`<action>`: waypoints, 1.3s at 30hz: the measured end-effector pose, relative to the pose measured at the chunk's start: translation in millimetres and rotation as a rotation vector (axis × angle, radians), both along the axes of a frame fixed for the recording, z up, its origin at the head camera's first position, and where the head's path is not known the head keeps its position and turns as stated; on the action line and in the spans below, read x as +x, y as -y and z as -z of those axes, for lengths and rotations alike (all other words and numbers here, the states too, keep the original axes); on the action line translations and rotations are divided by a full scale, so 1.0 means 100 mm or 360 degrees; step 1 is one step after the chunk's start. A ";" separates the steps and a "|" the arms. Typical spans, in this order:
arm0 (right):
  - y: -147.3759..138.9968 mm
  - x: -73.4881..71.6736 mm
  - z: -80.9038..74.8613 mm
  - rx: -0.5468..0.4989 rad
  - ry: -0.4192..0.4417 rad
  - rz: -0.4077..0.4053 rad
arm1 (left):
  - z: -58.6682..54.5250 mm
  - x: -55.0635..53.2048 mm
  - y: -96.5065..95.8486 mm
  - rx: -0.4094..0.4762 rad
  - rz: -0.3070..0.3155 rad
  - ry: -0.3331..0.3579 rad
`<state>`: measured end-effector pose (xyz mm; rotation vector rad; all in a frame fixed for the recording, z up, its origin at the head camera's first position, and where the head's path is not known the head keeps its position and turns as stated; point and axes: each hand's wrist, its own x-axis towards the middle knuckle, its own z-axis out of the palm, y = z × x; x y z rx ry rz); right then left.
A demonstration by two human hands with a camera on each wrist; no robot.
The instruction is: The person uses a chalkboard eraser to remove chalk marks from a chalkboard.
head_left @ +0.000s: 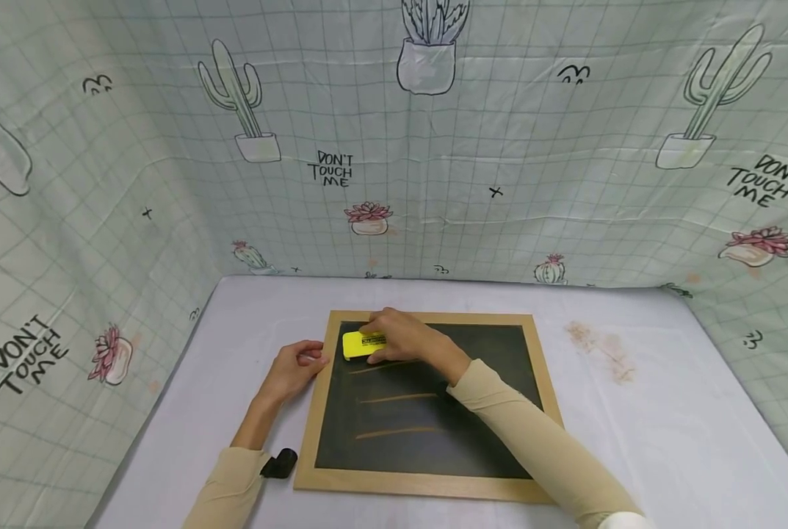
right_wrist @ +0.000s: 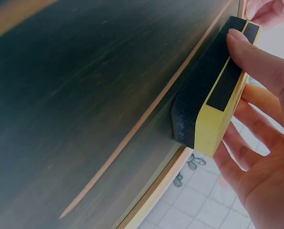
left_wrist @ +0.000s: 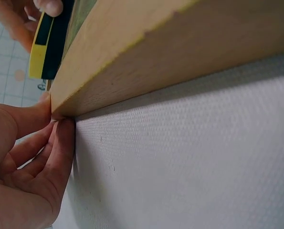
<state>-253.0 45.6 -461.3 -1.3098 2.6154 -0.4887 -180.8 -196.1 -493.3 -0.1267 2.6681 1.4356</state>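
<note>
A wood-framed chalkboard [head_left: 493,345] lies flat, marked with three orange chalk lines [head_left: 396,399]. My right hand [head_left: 410,338] grips a yellow block eraser [head_left: 355,345] near the board's upper left corner. In the right wrist view, the thumb is on one long side of the eraser [right_wrist: 199,86] and the fingers are on the other. Its black felt faces the slate, just beyond the top chalk line [right_wrist: 145,114]. At the frame's left edge, my left hand [head_left: 291,371] pinches the wood [left_wrist: 103,62] between thumb and fingertips.
A white cloth [head_left: 664,426] covers the table, with a brownish-orange smudge [head_left: 598,349] right of the board. A grid-patterned curtain [head_left: 433,147] with cactus drawings surrounds the back and sides. Beside the left sleeve sits a small black device [head_left: 280,463].
</note>
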 end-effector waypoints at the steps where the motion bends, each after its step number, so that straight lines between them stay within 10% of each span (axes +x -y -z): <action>1: 0.02 0.00 0.00 0.0000 -0.0001 -0.0003 | 0.00 0.00 0.00 0.0007 0.0006 -0.0003; 39: -0.32 -0.06 -0.03 0.0093 -0.0004 0.0065 | 0.00 0.01 0.01 0.0073 0.0006 -0.0051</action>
